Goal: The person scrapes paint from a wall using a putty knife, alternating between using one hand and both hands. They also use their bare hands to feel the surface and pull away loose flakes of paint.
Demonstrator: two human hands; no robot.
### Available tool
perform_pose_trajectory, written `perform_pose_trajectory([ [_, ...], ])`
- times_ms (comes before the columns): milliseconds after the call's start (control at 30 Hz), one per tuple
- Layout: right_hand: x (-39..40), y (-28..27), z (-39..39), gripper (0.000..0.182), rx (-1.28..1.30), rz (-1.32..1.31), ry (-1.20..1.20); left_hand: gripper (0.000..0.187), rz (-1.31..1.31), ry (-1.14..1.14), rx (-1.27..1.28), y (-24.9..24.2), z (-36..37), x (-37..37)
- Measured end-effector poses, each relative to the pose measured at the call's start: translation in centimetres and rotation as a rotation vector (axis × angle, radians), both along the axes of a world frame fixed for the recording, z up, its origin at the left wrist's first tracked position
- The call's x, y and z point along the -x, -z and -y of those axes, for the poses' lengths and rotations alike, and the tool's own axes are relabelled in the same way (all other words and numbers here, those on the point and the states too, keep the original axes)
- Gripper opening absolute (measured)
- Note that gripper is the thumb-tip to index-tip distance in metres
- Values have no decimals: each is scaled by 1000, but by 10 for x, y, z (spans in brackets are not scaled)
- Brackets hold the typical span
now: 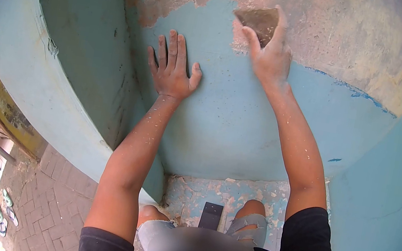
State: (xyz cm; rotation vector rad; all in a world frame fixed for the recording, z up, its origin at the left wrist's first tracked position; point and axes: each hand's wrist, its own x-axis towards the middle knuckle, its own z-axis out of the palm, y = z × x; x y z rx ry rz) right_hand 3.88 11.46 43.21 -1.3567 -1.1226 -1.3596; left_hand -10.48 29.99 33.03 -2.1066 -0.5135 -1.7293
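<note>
My left hand lies flat on the light-blue painted wall, fingers spread, holding nothing. Higher up and to the right, my right hand grips a flat, dark scraper between the thumb and fingers. The scraper is against the wall where the blue paint meets a bare, pinkish-grey patch. A jagged paint edge runs left from it, and another blue edge curves down to the right. Pale paint flecks stick to both forearms. The scraper's far edge is partly hidden by my fingers.
Paint chips litter the ledge below, where a black flat object lies between my knees. A projecting wall stands close on the left. Beyond it are brick paving and several sandals.
</note>
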Motion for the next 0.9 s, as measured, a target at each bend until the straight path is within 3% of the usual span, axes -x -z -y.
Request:
perform_pose_trajectory([
  [133,-5,-12,14,85,80,-49,69,82,2,-10,12,1,-1,-2],
  [233,-14,-9,8,85,-57,-49,22,82,10,2,7,1,-1,-2],
  [333,-11,3,11,87,57,77,25,82,-16,-30,20,1,1,0],
  [533,-10,-5,9,89,58,-59,44,80,-1,-5,4,1,1,0],
  [600,-10,0,6,88,26,191,4,80,-2,-7,6,2,2,0],
  [700,-10,-13,18,88,111,-23,147,80,4,-4,-15,1,0,-1],
  [800,-7,3,7,88,23,-13,20,80,3,-3,-12,1,-1,-1],
  [900,-8,2,14,88,117,68,81,80,-2,-4,-5,3,1,0],
])
